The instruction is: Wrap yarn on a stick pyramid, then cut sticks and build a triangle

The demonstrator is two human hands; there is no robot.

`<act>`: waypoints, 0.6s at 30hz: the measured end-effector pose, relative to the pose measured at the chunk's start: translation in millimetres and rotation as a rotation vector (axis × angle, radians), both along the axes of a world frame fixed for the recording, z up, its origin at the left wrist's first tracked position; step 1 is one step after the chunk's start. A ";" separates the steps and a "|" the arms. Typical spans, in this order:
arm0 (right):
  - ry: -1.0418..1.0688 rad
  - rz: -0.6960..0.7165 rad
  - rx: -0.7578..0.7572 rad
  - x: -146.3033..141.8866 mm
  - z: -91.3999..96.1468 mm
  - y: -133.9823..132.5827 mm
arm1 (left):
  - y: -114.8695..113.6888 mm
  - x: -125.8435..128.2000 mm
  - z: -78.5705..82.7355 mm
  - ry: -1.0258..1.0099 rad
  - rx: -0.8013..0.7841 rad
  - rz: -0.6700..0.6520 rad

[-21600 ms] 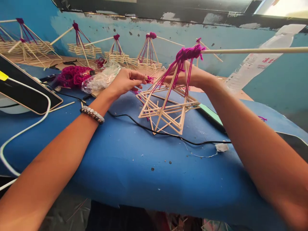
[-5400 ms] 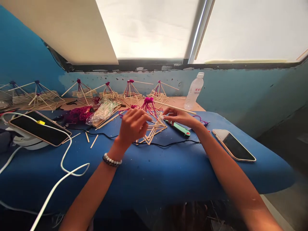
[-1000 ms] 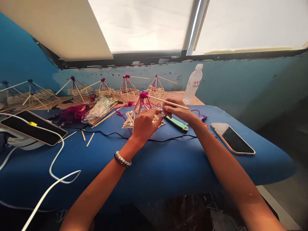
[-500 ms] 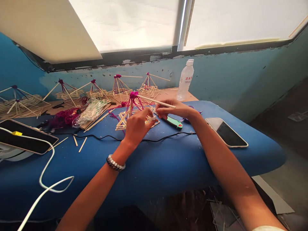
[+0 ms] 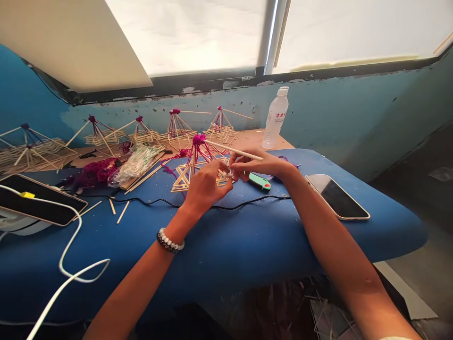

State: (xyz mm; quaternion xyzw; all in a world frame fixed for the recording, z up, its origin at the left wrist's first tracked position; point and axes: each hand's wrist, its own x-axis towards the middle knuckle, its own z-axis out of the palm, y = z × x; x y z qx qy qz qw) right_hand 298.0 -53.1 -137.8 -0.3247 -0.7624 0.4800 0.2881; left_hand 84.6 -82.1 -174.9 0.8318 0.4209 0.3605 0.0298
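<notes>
A frame of thin wooden sticks (image 5: 184,174) tied at its top with magenta yarn (image 5: 198,140) stands on the blue padded table (image 5: 226,245). A long stick (image 5: 231,149) juts right from the yarn knot. My left hand (image 5: 205,185) is closed in a pinch at the frame's right side, a bead bracelet on its wrist. My right hand (image 5: 258,165) is closed too, fingertips meeting the left hand's over a small pale thing I cannot make out. The long stick crosses just above my right fingers.
A green utility knife (image 5: 260,181) lies by my right hand, a phone (image 5: 337,196) further right. Another phone (image 5: 38,200) with a white cable (image 5: 71,245) is at left. A black cable (image 5: 155,202), loose sticks (image 5: 122,212), yarn pile (image 5: 97,171), several finished frames (image 5: 179,127) and a water bottle (image 5: 275,119) line the back.
My hands have drawn closer, fingertips now meeting at the frame's right side. The view shifted slightly right. Much earlier, the frame was held up close with both hands at the yarn.
</notes>
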 end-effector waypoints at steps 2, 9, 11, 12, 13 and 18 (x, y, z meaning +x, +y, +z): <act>-0.013 0.004 0.041 0.6 -1.6 1.9 | -0.1 0.0 -0.9 -0.019 -0.011 0.001; -0.038 -0.006 0.192 -3.2 -5.6 4.2 | 5.8 -0.9 -8.3 -0.172 -0.151 -0.060; -0.060 -0.006 0.218 -4.2 -6.4 4.3 | 7.3 -1.3 -9.3 -0.186 -0.163 -0.077; -0.068 -0.005 0.224 -4.6 -6.5 4.2 | 7.8 -1.5 -9.5 -0.190 -0.166 -0.084; -0.072 -0.005 0.228 -5.0 -6.4 4.0 | 8.1 -1.6 -9.4 -0.195 -0.170 -0.091; -0.058 0.002 0.257 -7.2 -5.0 1.4 | 7.2 -1.9 -8.2 -0.228 -0.202 -0.099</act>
